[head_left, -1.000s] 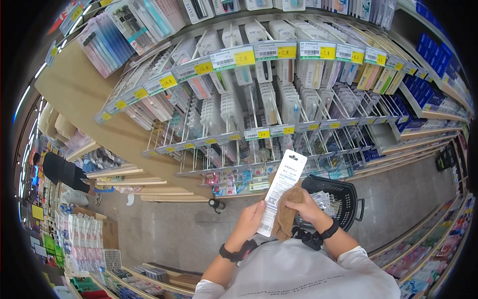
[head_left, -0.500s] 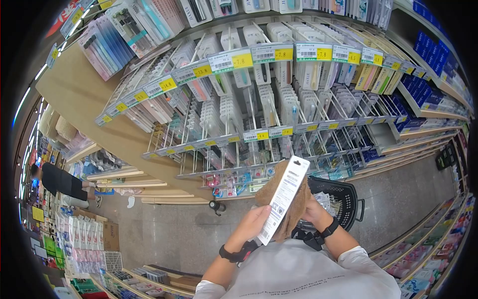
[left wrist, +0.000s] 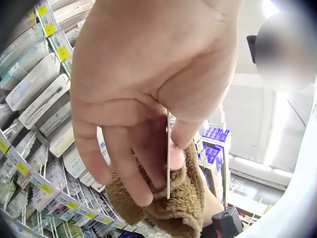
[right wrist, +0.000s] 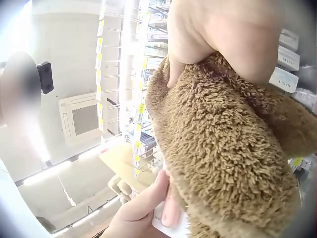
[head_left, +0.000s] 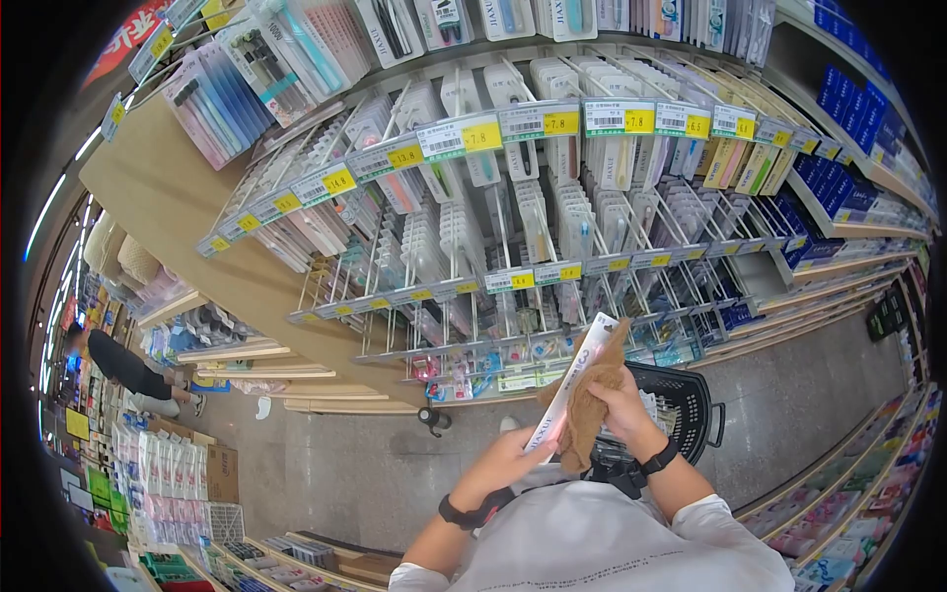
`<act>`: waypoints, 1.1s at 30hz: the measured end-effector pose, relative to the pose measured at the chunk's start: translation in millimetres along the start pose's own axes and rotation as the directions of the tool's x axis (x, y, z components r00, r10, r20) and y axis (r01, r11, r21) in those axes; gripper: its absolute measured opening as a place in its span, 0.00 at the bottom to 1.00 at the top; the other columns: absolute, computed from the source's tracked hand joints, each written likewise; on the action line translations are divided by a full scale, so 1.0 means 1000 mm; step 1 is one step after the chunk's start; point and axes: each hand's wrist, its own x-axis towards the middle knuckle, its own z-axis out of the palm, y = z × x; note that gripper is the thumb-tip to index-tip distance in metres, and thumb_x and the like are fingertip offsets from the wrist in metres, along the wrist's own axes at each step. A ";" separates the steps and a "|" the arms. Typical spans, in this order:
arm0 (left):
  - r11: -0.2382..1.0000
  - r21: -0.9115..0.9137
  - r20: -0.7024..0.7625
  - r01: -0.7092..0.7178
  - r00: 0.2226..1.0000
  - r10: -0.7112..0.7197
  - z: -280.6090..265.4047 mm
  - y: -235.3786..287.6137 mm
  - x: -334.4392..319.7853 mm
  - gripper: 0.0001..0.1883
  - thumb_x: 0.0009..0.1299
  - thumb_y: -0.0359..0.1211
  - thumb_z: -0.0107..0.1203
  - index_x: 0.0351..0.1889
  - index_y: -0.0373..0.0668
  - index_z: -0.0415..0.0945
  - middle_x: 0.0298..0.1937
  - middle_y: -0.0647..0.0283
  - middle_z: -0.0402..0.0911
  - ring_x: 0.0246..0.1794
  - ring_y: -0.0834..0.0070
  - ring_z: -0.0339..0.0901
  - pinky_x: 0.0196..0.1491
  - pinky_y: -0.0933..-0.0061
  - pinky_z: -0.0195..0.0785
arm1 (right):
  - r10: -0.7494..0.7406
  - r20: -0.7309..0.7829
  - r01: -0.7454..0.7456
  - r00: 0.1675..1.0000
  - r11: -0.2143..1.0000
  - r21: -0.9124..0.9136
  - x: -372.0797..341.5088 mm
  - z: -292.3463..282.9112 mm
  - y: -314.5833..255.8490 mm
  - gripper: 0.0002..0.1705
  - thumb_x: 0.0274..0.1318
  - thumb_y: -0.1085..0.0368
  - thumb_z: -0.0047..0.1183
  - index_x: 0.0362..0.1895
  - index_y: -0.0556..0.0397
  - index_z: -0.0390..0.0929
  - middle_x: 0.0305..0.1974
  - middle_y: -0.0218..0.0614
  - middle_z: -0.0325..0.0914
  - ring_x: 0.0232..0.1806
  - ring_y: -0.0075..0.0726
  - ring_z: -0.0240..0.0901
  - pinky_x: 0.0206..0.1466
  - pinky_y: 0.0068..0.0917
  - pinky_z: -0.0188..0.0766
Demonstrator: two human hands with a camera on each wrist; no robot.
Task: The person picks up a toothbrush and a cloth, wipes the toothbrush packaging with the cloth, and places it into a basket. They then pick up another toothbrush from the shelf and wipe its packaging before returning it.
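In the head view my left hand (head_left: 505,460) pinches the lower end of a packaged toothbrush (head_left: 564,397) on a long white card, its front turned up. The left wrist view shows the card (left wrist: 168,163) edge-on between thumb and fingers. My right hand (head_left: 621,405) grips a fluffy brown cloth (head_left: 589,419), bunched against the right side of the pack and partly behind it. Filling much of the right wrist view, the cloth (right wrist: 223,134) covers most of the pack; a pink handle (right wrist: 171,210) shows beside the left thumb.
A rack of hanging toothbrush packs (head_left: 538,212) with price tags (head_left: 473,136) stands ahead. A black shopping basket (head_left: 695,405) holding packs is right of my hands. On the floor is a dark bottle-like object (head_left: 433,420); a person (head_left: 128,363) stands far left.
The pack has turned from its printed back to its front. The cloth, bunched at the right, spread out behind the pack and is now gathered at its right side again.
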 end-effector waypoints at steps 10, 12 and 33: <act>0.996 0.035 -0.187 0.086 0.979 -0.078 -0.008 -0.005 -0.007 0.19 0.72 0.45 0.49 0.41 0.36 0.78 0.24 0.59 0.78 0.25 0.79 0.72 0.32 0.74 0.65 | -0.080 -0.180 0.132 0.980 0.945 0.298 0.010 -0.042 -0.020 0.25 0.63 0.54 0.48 0.60 0.53 0.65 0.56 0.36 0.71 0.58 0.39 0.67 0.61 0.39 0.63; 0.997 0.037 -0.188 0.074 0.980 -0.066 -0.013 -0.008 -0.010 0.19 0.72 0.45 0.49 0.41 0.36 0.78 0.23 0.58 0.77 0.25 0.78 0.72 0.31 0.73 0.65 | -0.086 -0.100 0.112 0.991 0.950 0.291 0.012 -0.057 -0.023 0.28 0.65 0.49 0.43 0.63 0.52 0.62 0.59 0.37 0.68 0.61 0.41 0.64 0.64 0.40 0.60; 0.975 0.222 -0.130 0.000 0.991 0.029 -0.011 -0.005 -0.012 0.17 0.71 0.43 0.49 0.38 0.37 0.77 0.22 0.49 0.75 0.20 0.59 0.73 0.27 0.67 0.65 | -0.362 -0.176 0.294 0.916 0.900 -0.321 0.016 -0.007 -0.033 0.22 0.60 0.68 0.53 0.55 0.63 0.65 0.49 0.39 0.73 0.50 0.30 0.72 0.52 0.28 0.70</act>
